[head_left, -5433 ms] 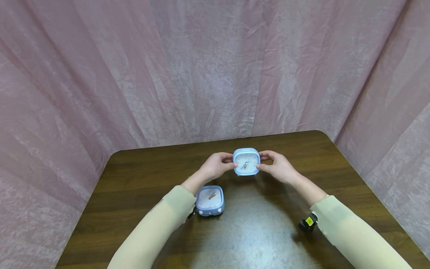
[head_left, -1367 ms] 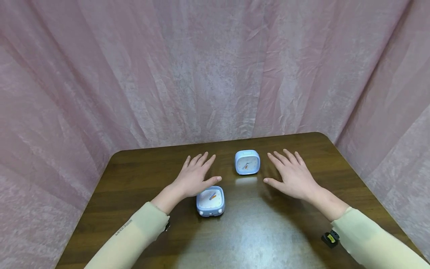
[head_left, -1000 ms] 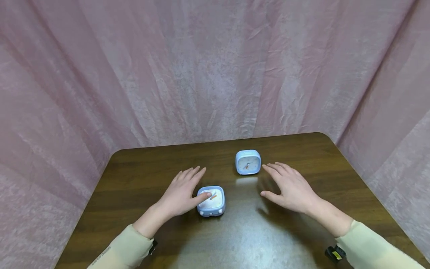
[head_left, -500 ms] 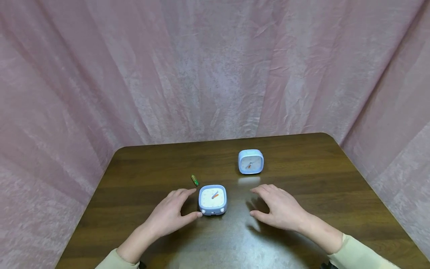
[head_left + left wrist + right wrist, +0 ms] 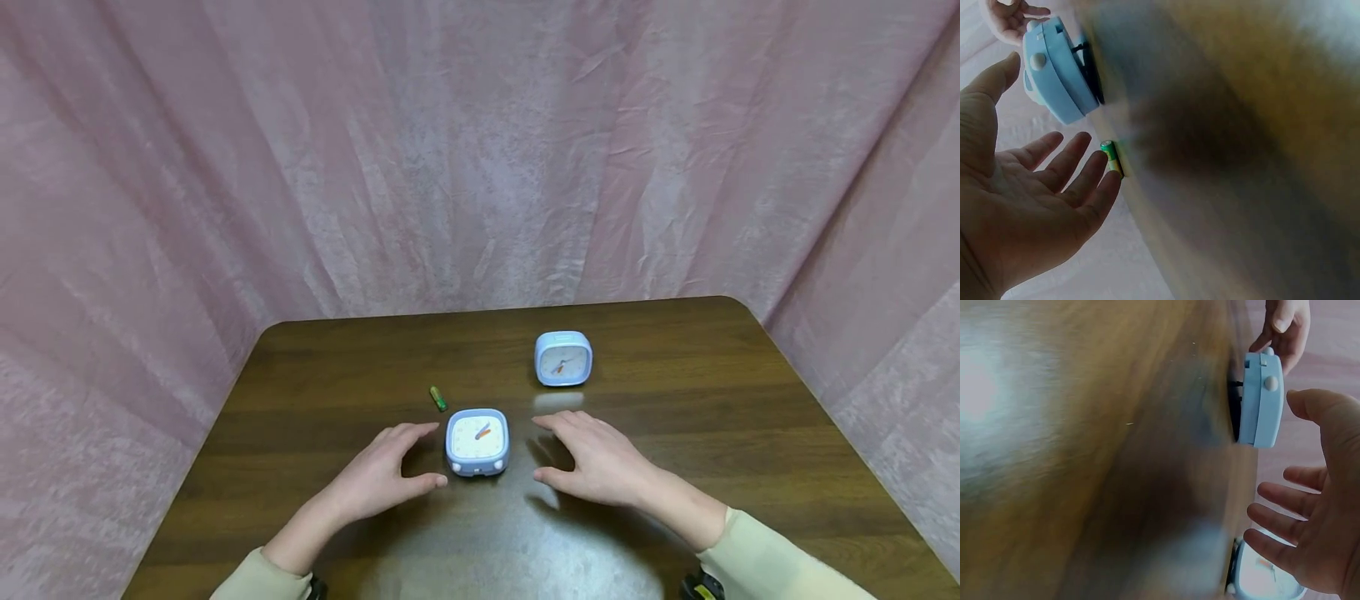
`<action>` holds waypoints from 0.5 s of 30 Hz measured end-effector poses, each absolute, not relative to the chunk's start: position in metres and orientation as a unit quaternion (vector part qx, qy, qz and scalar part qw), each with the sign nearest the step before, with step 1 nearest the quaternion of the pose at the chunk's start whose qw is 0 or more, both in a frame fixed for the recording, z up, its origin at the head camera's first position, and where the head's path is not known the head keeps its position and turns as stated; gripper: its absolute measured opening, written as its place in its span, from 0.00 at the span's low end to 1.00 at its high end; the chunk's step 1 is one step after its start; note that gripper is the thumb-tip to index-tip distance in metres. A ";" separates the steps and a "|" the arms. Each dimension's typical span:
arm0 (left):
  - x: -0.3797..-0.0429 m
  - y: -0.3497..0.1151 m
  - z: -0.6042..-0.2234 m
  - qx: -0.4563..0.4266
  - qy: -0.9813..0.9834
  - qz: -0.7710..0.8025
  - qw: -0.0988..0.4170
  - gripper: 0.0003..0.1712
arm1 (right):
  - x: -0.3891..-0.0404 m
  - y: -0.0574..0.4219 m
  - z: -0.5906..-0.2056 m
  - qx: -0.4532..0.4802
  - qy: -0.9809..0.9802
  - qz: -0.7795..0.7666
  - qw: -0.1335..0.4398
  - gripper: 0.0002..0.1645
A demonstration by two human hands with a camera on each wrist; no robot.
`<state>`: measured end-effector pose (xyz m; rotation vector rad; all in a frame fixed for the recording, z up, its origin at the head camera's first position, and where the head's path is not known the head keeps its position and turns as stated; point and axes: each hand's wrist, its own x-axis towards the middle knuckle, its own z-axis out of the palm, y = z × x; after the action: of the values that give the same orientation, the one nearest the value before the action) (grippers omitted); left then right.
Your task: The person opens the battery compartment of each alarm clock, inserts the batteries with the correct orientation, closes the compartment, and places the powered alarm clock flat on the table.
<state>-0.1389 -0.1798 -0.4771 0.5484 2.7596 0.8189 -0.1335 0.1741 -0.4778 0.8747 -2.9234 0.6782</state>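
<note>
A light blue alarm clock [image 5: 477,442] lies face up on the table, its two white feet toward the person. My left hand [image 5: 377,477] is just left of it, fingers spread and thumb apart, holding nothing. On the other side my right hand [image 5: 597,464] hovers with fingers extended and a gap to the clock. Both wrist views show the clock's [image 5: 1054,72] side between the hands, touched by neither. Farther back, a second light blue alarm clock [image 5: 563,359] stands upright, facing the person.
A small green and yellow battery [image 5: 438,398] lies on the table just behind the face-up clock. The brown wooden table [image 5: 705,400] has rounded back corners. Pink velvet curtains [image 5: 480,150] hang behind it and along the sides.
Earlier, both hands held the second clock at the back; they let it go standing there. They have come back toward the person, and the right hand has moved left, nearer the face-up clock.
</note>
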 end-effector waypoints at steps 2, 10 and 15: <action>-0.143 -0.179 -0.475 0.184 0.934 0.283 0.118 0.48 | -0.138 0.170 -0.477 0.278 -0.934 0.224 -0.001 0.45; -0.162 -0.171 -0.469 0.189 0.925 0.298 0.140 0.53 | -0.154 0.150 -0.468 0.266 -0.929 0.257 -0.032 0.49; -0.171 -0.165 -0.467 0.195 0.923 0.292 0.156 0.56 | -0.161 0.138 -0.463 0.274 -0.927 0.250 -0.051 0.52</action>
<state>-0.1707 -0.1649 -0.4673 0.5581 2.6434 0.8363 -0.1614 0.1375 -0.4625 0.8899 -3.0125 0.8116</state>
